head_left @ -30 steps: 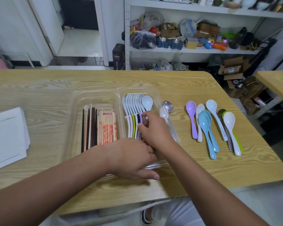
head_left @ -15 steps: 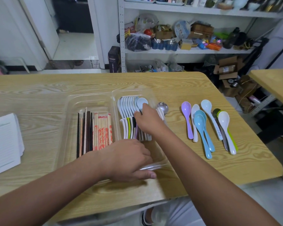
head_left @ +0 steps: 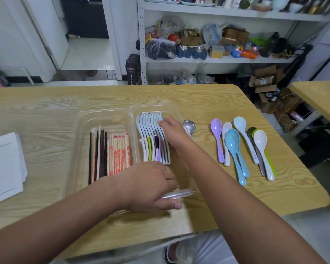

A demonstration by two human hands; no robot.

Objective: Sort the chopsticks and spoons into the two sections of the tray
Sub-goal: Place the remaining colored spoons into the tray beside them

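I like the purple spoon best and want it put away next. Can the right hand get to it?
Probably yes. The right hand is over the spoon section of the tray, and the purple spoon lies to its right on the table. Nothing covers it; only a metal spoon lies flat between.

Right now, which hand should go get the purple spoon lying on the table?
The right hand. It is over the spoon section of the tray, on the side nearest the purple spoon and the other loose spoons. The left hand grips the tray's front edge, farther away, and seems to steady it.
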